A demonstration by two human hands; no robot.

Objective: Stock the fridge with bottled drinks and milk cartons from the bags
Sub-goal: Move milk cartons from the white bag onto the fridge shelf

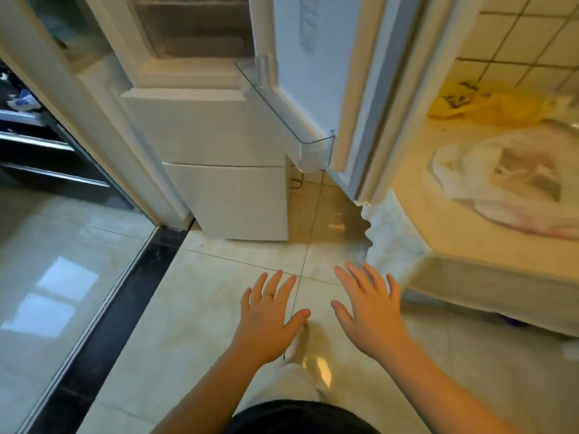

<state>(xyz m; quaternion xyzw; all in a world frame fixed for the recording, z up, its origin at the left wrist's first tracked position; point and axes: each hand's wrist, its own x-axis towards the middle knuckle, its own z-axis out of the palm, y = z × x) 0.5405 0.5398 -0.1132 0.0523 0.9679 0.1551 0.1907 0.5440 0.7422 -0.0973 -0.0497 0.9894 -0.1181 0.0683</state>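
The white fridge (219,145) stands ahead with its upper door (316,57) swung open to the right. A clear door shelf (282,108) on that door holds nothing I can see. On the counter at right lie a white plastic bag (501,180) and a yellow bag (482,106). No bottles or cartons show. My left hand (269,317) and my right hand (369,311) hover over the floor in front of the fridge, fingers spread and straight, holding nothing.
A pale stone counter (454,239) juts in at the right, its corner close to my right hand. A white door frame (94,120) and a dark floor strip (109,324) run along the left. Glossy floor tiles (188,308) lie below.
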